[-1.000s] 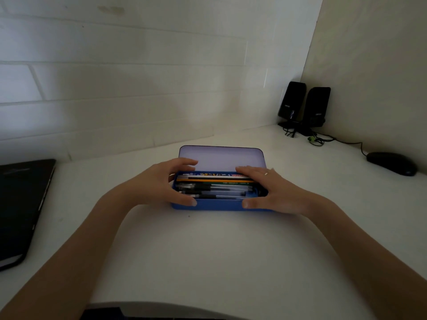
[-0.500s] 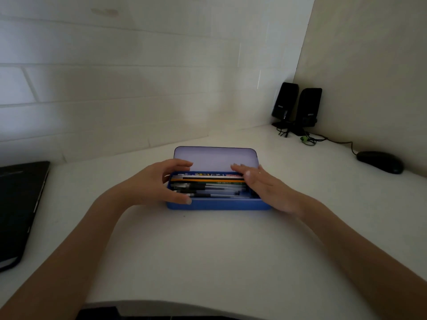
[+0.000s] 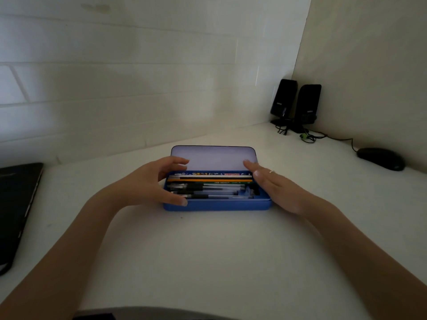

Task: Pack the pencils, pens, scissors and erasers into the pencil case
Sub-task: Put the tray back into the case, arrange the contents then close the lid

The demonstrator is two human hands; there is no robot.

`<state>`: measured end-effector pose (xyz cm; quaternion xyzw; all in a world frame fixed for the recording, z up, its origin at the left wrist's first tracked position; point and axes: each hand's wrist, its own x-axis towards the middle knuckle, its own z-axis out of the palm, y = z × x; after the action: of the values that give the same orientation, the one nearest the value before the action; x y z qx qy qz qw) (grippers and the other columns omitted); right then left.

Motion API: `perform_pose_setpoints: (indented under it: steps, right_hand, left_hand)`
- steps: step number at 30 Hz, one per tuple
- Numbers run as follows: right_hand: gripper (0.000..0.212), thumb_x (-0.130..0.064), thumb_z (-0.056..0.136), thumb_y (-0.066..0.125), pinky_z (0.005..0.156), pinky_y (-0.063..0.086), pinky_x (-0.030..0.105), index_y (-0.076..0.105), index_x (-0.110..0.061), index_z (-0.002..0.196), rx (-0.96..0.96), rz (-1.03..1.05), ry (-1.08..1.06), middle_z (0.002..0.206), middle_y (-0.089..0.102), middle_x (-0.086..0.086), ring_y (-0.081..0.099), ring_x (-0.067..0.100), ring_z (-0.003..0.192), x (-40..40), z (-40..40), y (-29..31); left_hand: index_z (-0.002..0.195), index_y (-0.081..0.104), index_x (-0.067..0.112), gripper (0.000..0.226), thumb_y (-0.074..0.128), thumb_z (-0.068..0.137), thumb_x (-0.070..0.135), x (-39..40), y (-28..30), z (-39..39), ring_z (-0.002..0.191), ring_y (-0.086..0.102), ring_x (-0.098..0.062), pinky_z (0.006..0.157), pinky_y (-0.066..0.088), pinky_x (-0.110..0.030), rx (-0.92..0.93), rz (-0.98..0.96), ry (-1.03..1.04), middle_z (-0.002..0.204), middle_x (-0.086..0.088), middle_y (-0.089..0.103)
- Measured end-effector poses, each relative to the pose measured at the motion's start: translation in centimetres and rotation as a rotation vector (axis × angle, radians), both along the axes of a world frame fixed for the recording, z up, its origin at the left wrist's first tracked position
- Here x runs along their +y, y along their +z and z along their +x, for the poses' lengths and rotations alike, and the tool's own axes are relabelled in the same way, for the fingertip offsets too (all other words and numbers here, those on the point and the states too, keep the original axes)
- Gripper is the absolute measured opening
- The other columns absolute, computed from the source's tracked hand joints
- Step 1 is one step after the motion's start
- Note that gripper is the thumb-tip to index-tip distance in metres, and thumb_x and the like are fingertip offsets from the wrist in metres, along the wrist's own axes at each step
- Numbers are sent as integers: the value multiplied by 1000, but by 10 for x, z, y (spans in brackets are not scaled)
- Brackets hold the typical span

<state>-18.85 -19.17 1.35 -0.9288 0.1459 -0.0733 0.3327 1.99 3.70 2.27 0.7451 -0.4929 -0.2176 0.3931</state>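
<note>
A blue metal pencil case (image 3: pixel 217 206) lies open in the middle of the white desk, its pale lid (image 3: pixel 213 157) tilted up at the back. Inside lie several pens (image 3: pixel 215 191) with clear barrels and black grips, and above them orange and white pencils (image 3: pixel 209 179). My left hand (image 3: pixel 150 183) cups the case's left end, thumb on the front wall and fingers spread over the back corner. My right hand (image 3: pixel 275 190) rests flat against the right end, fingers reaching up toward the lid's right corner. Scissors and erasers cannot be made out in the case.
A black laptop (image 3: pixel 16 209) lies at the desk's left edge. Two black speakers (image 3: pixel 297 103) with cables stand in the far right corner, and a black mouse (image 3: pixel 380 158) sits to their right. White walls close the back and right side.
My right hand has lifted off the case's contents and slid to the right end, fingers now reaching up to the lid. My left hand's fingers have spread and risen a little.
</note>
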Motion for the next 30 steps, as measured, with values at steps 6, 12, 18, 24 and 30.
perform_pose_setpoints:
  steps: [6,12,18,24,30]
  right_hand:
    - [51,-42,100,16,116,-11,35,-1,-38,148,148,-210,34,157,0,-18,-1,-5,140,-3,2,1]
    - [76,-67,78,30,119,-8,38,10,-41,147,76,-55,6,159,7,-9,1,5,146,5,2,5]
    - [87,-52,67,74,114,27,36,31,-32,140,5,-127,37,142,39,-9,37,10,132,5,2,11]
    - [69,-33,64,82,86,45,10,47,-29,124,-237,94,-22,120,54,-9,54,0,108,-6,1,23]
    - [72,-28,63,83,88,50,22,46,-26,126,-307,131,-142,122,54,-7,59,5,106,-34,-16,25]
  left_hand:
    - [119,45,47,106,87,22,61,2,2,2,119,46,13,89,38,-1,58,-7,-2,129,23,52]
    - [113,50,47,93,86,28,61,1,5,-6,110,53,12,89,40,-6,-39,-19,38,119,22,58]
    - [100,47,44,73,84,38,46,0,10,-16,101,62,4,81,47,-10,-76,-110,64,114,16,62]
    - [118,44,42,91,88,39,52,-8,21,-24,115,57,-5,98,48,-29,58,-343,122,129,9,56]
    - [132,41,31,76,73,65,49,-27,9,-46,113,53,-6,96,43,-23,-72,-285,227,119,9,56]
